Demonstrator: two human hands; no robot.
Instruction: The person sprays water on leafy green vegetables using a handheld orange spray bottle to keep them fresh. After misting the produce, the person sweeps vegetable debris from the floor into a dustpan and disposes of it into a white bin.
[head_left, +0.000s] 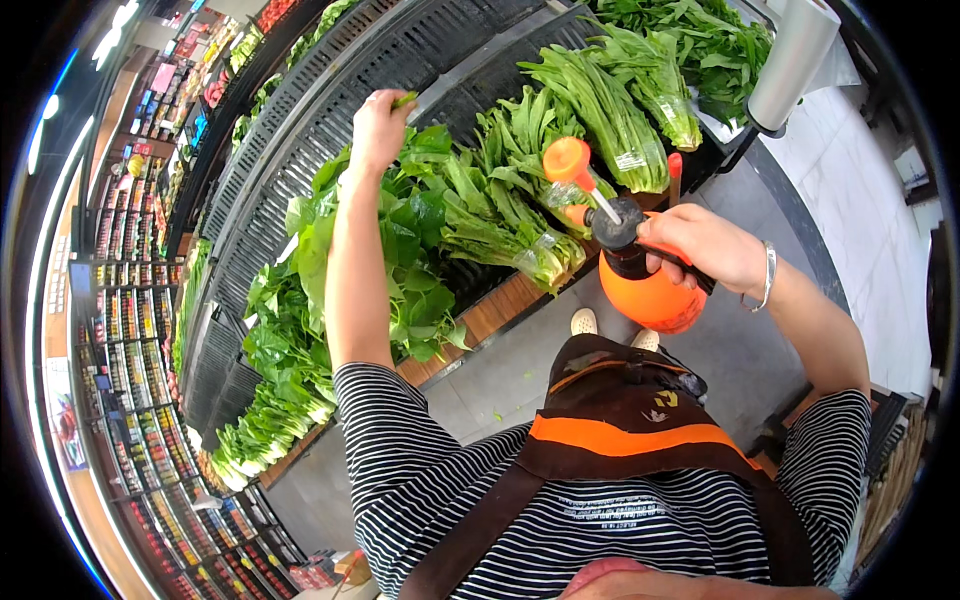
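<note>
My right hand (686, 244) grips the black handle of an orange pump sprayer (649, 292). The sprayer's orange plunger knob (568, 159) stands raised on a pale rod, above the floor and beside the display. At the display, my left hand (377, 131) is stretched out over the leafy greens, fingers closed on a small green scrap (405, 99), perhaps a bit of leaf or stem. Broad-leaf greens (420, 217) lie below my left forearm. Bunches of long-leaf lettuce (517, 217), their stem ends bound with clear tape, fill the shelf between my hands.
Black slatted shelving (322, 120) rises behind the greens, and a wooden ledge (502, 307) runs along the front. A roll of clear plastic bags (795, 67) stands at the upper right corner. Bok choy (277, 427) sits at the left end; stocked store shelves (135, 337) lie beyond.
</note>
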